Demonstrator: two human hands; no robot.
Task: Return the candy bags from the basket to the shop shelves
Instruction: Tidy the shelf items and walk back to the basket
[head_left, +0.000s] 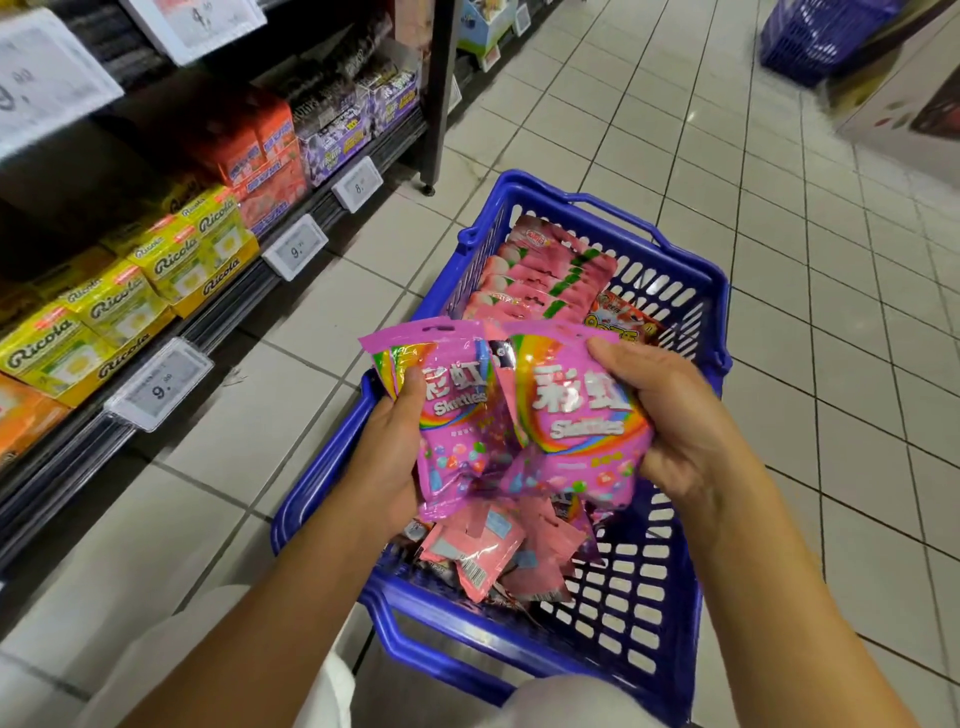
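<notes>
Pink Skittles bags fill both our hands above the blue basket (670, 291). Our left hand (387, 462) clamps a fanned stack (447, 415), perhaps 3 bags, thumb on front. Our right hand (675, 431) grips 1 bag (576, 421), fingers curled over its right edge.

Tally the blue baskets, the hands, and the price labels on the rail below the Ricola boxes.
Blue baskets: 2, near basket, far basket
Hands holding Skittles bags: 2, left hand, right hand
Price labels: 3
Total: 7
</notes>
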